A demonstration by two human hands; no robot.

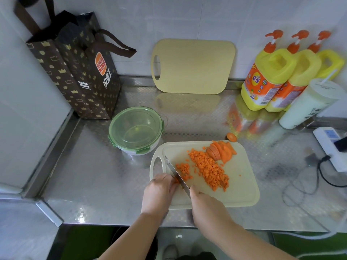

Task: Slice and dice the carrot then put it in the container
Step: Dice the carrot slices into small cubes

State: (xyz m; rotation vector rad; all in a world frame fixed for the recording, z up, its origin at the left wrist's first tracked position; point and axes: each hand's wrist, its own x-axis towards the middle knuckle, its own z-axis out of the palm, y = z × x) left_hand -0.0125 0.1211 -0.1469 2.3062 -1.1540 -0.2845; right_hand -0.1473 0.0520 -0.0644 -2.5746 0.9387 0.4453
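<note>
Closest, by the front edge of the steel surface [93, 175]: right hand [204, 201] clenched round the knife [176, 175] handle, left hand [159, 186] curled over carrot bits [176, 180] against the blade. Keep knuckles forward, tips tucked; rock the thin blade in short, even steps. Firm orange dice [210, 169] heaped on the smooth cream cutting board [240, 194], half-moon slices [221, 150] fanned behind. Round container [129, 150], translucent green lid [135, 126] clipped on, toward the left edge.

I see my right hand [204, 201] gripping the knife [175, 173] over the board [242, 184], left hand [159, 186] pinning carrot [177, 180] beside the blade; dice [208, 167] mid-board, slices [221, 150] behind, container [135, 128] left
</note>
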